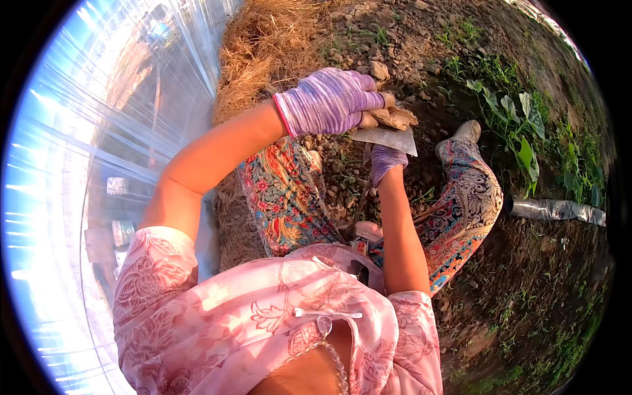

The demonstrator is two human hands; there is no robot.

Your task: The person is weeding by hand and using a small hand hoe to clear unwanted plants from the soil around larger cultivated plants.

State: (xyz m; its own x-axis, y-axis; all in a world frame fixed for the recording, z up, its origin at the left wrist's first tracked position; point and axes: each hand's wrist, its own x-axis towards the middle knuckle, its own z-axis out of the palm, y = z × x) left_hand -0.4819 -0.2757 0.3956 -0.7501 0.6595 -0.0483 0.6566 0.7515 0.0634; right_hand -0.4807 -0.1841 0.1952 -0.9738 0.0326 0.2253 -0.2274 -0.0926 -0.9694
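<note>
My left hand (340, 101), in a purple-and-white knit glove with bare fingertips, grips a rough, pale brown piece that looks like split wood (396, 117). Just below and against that piece is a flat grey metal blade (390, 139) of a hand tool. My right hand (387, 160), in a matching glove, is directly behind the blade and holds the tool close to it; its fingers are mostly hidden. A thin dark shaft seems to run down beside the right wrist, but whether it belongs to the tool is unclear. Both hands are above the soil between the legs.
Clear plastic sheeting (163, 113) rises at the left, with dry straw (266, 54) along it. Cloddy soil (355, 29) lies ahead. Leafy green plants (523, 118) grow at the right, near a silvery tube (558, 210). A shoe (468, 131) rests on the ground.
</note>
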